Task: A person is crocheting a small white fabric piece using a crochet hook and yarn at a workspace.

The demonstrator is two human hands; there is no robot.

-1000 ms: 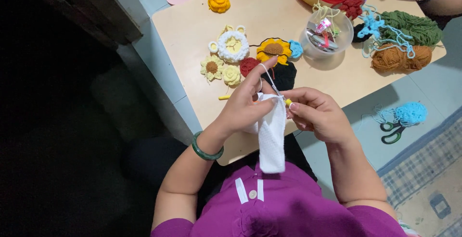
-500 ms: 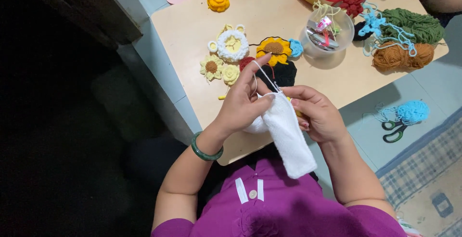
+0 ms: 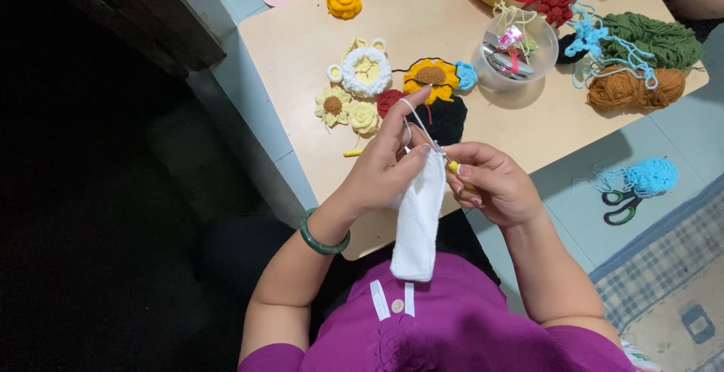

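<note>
The left hand (image 3: 385, 172) pinches the white crocheted strip (image 3: 417, 225), which hangs lengthwise toward the body, while the right hand (image 3: 494, 187) closes around a yellow-handled hook (image 3: 452, 167) at its top edge.

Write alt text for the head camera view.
A person's left hand and right hand work a white crocheted strip with a yellow-handled hook above a wooden table holding crocheted flowers and yarn.

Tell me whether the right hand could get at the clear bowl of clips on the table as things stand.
Probably yes, but not freely. The clear bowl stands uncovered on the table beyond the right hand, with bare tabletop between. That hand is gripping a crochet hook worked into the white piece, so it would need to let go first.
</note>
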